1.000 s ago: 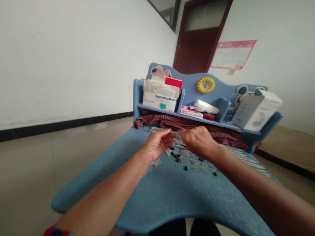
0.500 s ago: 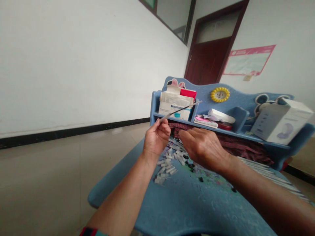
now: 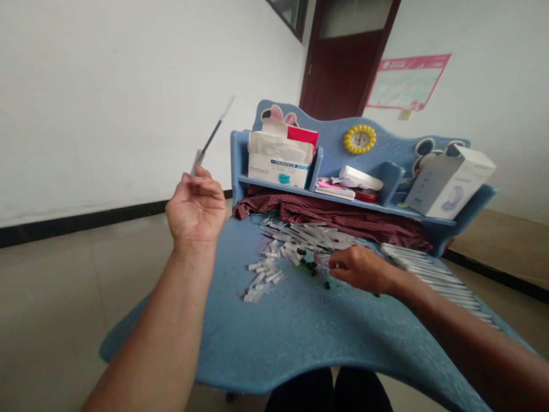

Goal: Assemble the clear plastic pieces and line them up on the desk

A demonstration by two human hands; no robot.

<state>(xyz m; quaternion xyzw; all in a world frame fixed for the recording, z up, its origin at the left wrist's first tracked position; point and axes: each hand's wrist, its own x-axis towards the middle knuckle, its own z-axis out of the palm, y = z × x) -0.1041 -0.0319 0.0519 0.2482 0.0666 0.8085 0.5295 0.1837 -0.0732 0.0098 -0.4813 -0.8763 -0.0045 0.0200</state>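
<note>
pen-like rod, slender and clear with a dark ink core [image 3: 212, 136], slants upward left of centre in the frame's upper half, gripped between thumb and fingers of the bare left hand [image 3: 197, 206]. the bare right hand [image 3: 355, 268], right of centre, is low at the blue painted table [image 3: 300, 332], fingers curled; whether it grips anything cannot be told. small black rounded pieces [image 3: 309, 265] and short translucent white tubes [image 3: 271, 276] lie near the centre.

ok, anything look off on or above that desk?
Mildly. The white box at the shelf's right end sits skewed, and the checked cloth below is bunched up. Small black pieces lie scattered near the right hand, unlike the neatly lined-up slender tubes.
</note>
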